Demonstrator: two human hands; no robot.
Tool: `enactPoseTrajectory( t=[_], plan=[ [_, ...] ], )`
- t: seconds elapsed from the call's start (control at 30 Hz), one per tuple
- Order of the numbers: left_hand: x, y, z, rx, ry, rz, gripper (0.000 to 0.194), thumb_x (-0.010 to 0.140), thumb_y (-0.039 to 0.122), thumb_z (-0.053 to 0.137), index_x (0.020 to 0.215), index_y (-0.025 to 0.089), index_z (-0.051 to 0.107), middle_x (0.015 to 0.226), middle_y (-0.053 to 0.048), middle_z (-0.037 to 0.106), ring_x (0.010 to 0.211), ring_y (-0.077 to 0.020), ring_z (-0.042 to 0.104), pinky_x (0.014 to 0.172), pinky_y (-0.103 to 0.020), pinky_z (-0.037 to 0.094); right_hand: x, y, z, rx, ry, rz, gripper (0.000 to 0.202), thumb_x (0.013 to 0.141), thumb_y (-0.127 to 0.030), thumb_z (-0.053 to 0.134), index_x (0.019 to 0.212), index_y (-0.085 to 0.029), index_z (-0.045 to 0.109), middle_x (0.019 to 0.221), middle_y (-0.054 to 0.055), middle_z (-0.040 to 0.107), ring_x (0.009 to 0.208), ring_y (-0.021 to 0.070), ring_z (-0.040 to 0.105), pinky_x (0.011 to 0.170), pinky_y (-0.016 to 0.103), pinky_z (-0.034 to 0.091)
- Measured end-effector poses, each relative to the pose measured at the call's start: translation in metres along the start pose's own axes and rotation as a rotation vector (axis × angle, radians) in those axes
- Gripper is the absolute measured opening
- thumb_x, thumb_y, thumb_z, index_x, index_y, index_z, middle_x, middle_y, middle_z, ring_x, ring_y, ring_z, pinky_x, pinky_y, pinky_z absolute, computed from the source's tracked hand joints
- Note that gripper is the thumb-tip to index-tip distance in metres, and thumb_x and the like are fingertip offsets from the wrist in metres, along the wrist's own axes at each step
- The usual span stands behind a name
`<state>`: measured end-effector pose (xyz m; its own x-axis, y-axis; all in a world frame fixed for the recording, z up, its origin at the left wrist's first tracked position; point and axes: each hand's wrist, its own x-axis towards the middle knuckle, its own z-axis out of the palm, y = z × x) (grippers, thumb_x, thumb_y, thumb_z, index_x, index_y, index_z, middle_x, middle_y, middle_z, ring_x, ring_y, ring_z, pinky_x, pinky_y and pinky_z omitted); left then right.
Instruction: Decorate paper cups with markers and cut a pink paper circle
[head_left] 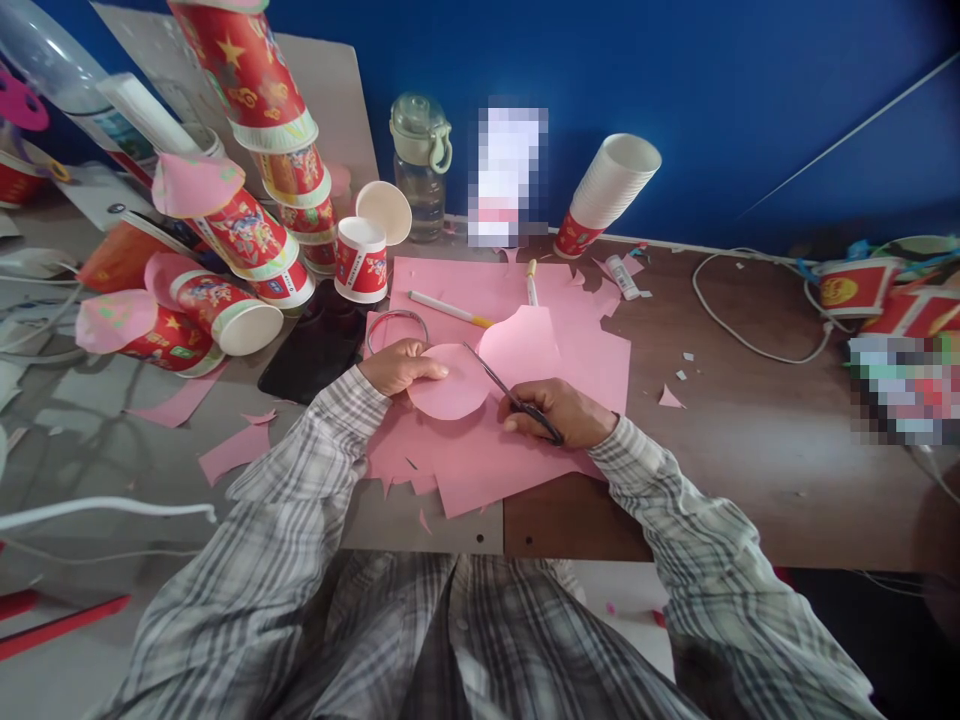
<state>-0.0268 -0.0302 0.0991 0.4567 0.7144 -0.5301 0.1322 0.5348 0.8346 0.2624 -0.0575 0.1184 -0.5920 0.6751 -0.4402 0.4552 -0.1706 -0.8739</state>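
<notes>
My left hand [401, 367] pinches a round pink paper piece [454, 385] at its left edge, thumb on top. In my right hand [566, 410] is a pair of scissors [499, 383], its blades pointing up and left to the right edge of the round piece. Whether the blades touch the paper I cannot tell. Behind them a curved flap of pink paper [523, 342] stands up a little. Larger pink sheets [592, 380] with ragged edges lie underneath. A roll of tape [397, 328] rests just behind my left hand.
Decorated paper cups [247, 225] are stacked and lying at the left, near a dark phone [315, 345]. A water bottle [421, 170] and a stack of cups [607, 190] stand by the blue wall. Markers [450, 308] lie on the sheets. A white cable [750, 345] loops at the right.
</notes>
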Motion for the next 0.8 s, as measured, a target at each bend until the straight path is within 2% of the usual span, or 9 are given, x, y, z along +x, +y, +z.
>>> enactPoseTrajectory(
  t=[0.17,0.33,0.43,0.57,0.8],
  plan=[
    [-0.001,0.001,-0.001,0.053,-0.006,-0.018,0.035,0.078,0.039,0.090,0.065,0.017,0.066,0.047,0.002,0.058,0.037,-0.0086,0.045,0.048,-0.024,0.047,-0.001,0.001,0.000,-0.005,-0.010,0.012,0.063,0.071,-0.074,0.098,0.083,-0.018,0.072,0.056,-0.006,0.057,0.055,0.0118,0.051,0.055,0.027,0.039],
    [-0.001,0.002,-0.002,0.092,-0.021,-0.007,0.036,0.068,0.043,0.092,0.061,0.018,0.067,0.044,0.001,0.058,0.033,-0.0078,0.040,0.039,-0.021,0.034,-0.001,0.001,-0.001,-0.027,-0.016,0.013,0.062,0.072,-0.076,0.097,0.082,-0.020,0.073,0.055,-0.005,0.059,0.055,0.0127,0.053,0.054,0.027,0.039],
    [0.000,0.001,-0.005,0.102,-0.019,-0.010,0.036,0.068,0.042,0.091,0.059,0.017,0.067,0.041,0.000,0.056,0.032,-0.0077,0.038,0.037,-0.020,0.031,-0.001,0.001,-0.001,-0.052,-0.028,-0.009,0.063,0.074,-0.077,0.095,0.082,-0.019,0.072,0.055,-0.005,0.058,0.055,0.0125,0.051,0.054,0.027,0.038],
    [0.000,0.001,-0.008,0.107,-0.004,-0.045,0.035,0.071,0.038,0.090,0.058,0.016,0.067,0.042,-0.001,0.058,0.033,-0.0077,0.040,0.039,-0.020,0.032,-0.001,0.001,-0.002,-0.104,-0.044,-0.057,0.061,0.079,-0.076,0.092,0.083,-0.019,0.072,0.057,-0.003,0.061,0.056,0.0124,0.052,0.054,0.027,0.039],
    [-0.001,0.003,-0.012,0.118,-0.063,-0.063,0.032,0.073,0.032,0.089,0.057,0.014,0.067,0.040,0.000,0.054,0.032,-0.0079,0.039,0.038,-0.020,0.034,-0.002,0.001,-0.003,-0.136,-0.086,-0.048,0.061,0.080,-0.077,0.090,0.083,-0.019,0.072,0.057,-0.004,0.060,0.056,0.0126,0.052,0.055,0.027,0.039]
  ],
)
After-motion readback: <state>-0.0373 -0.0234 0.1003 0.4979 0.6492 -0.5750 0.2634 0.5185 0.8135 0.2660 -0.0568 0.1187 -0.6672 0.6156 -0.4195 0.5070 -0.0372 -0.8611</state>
